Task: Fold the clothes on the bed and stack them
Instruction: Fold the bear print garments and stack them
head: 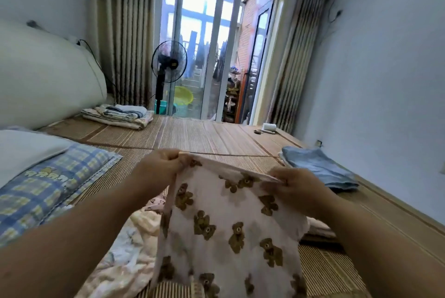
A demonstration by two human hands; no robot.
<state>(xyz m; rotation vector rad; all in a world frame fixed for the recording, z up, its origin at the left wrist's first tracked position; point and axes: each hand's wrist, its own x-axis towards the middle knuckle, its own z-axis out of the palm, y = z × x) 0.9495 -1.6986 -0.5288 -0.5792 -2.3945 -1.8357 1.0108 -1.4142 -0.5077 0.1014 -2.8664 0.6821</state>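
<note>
Left hand (161, 165) and right hand (292, 185) each pinch the top edge of a bear-print garment (226, 230).
It hangs lengthwise, long axis vertical, above the mat-covered bed (216, 136); unfolded clothes (127, 256) lie beneath; folded blue cloth (317, 167) right.

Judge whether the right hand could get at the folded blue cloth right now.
Probably not yet: the right hand pinches the bear-print garment; otherwise the blue cloth lies near it, with nothing between.

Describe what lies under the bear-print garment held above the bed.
Only crumpled pale clothes and the woven mat show around it; anything directly beneath the bear-print garment is covered.
</note>
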